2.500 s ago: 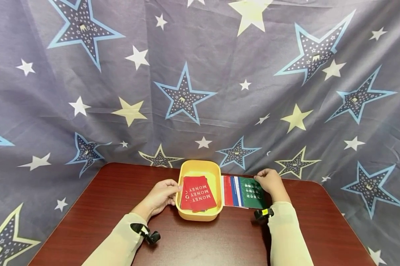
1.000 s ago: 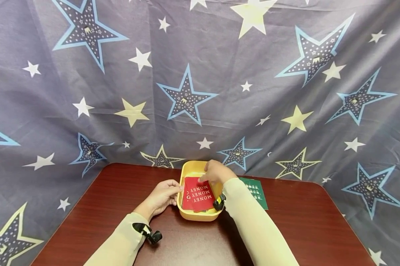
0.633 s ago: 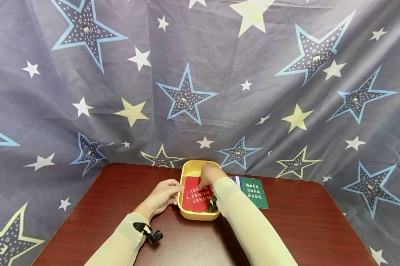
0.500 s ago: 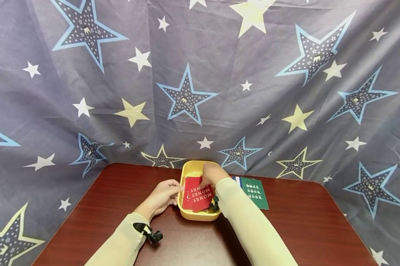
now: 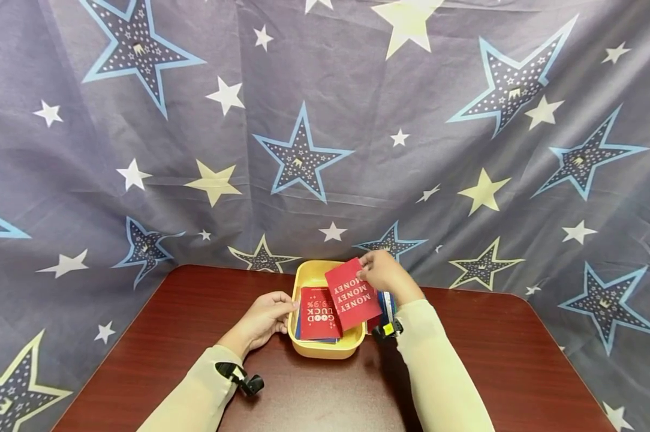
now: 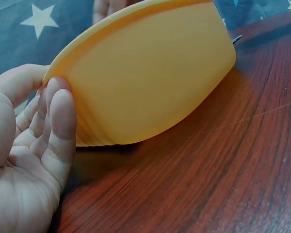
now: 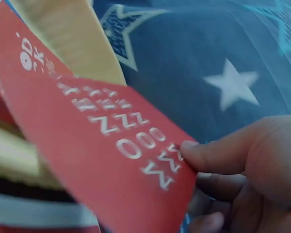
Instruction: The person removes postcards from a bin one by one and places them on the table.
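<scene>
My right hand [image 5: 388, 276] pinches a red card [image 5: 353, 294] printed MONEY by one edge, holding it tilted over the right rim of a yellow plastic tray [image 5: 325, 350]. In the right wrist view, the thumb lies on the face of this card [image 7: 111, 141]. With thumb and fingers, my left hand [image 5: 261, 319] grips the tray's left rim; the left wrist view shows this hand [image 6: 39, 131] at the tray wall [image 6: 150, 77]. Inside the tray lies another red card [image 5: 318, 315] reading GOOD LUCK, over a blue-edged card.
Right of the tray, a row of cards [image 5: 388, 303] lies on the dark red wooden table [image 5: 481, 348], partly hidden by the right hand and sleeve. A grey star-patterned cloth [image 5: 282, 216] hangs behind the table's far edge.
My right hand left the cards at the right, reached into the tray, and has now lifted the MONEY card up and right, baring the GOOD LUCK card. My left hand stays on the rim.
</scene>
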Demonstrator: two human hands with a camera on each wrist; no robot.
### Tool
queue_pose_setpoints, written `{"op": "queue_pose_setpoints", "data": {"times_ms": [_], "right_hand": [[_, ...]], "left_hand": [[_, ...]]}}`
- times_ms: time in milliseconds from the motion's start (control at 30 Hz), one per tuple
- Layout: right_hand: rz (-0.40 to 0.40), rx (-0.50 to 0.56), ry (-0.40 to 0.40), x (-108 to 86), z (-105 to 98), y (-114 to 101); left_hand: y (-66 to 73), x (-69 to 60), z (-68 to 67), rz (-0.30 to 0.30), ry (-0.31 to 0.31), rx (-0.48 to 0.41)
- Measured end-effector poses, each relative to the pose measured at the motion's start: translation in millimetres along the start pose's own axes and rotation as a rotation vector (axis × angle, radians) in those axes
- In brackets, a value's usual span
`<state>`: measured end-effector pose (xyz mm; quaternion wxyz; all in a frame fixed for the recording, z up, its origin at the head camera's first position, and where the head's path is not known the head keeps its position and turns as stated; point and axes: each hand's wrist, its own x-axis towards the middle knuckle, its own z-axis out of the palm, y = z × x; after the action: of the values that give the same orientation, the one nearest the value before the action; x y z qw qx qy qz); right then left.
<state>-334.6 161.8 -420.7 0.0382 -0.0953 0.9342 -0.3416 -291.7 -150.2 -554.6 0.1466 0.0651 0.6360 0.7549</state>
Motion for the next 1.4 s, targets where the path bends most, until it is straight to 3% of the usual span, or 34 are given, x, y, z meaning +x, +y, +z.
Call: {"op": "queue_pose_setpoints", "data": {"times_ms": [267, 533, 867, 1133, 1300, 1400], "right_hand": [[0.032, 0.125, 0.102, -18.8, -23.1, 57.3], [0.055, 0.098, 0.159, -27.5, -41.4, 85.0], [0.208, 0.076, 0.228, -41.7, -64.2, 140.5], [0.277, 0.132, 0.185, -42.5, -58.0, 175.8], [0.304, 0.172, 0.159, -38.8, -47.0, 181.3], [0.304, 0.107, 0.151, -37.5, -42.2, 179.0]], "left_hand": [[0.3, 0.3, 0.8, -0.016, 0.013, 0.006], [0.2, -2.3, -5.7, -0.015, 0.026, 0.01], [-2.0, 1.5, -3.3, -0.01, 0.004, 0.009], [-1.8, 2.2, -0.9, -0.014, 0.003, 0.008], [-1.3, 1.6, -1.1, -0.013, 0.0, 0.008], [-1.2, 1.3, -1.1, -0.012, 0.001, 0.008]]}}
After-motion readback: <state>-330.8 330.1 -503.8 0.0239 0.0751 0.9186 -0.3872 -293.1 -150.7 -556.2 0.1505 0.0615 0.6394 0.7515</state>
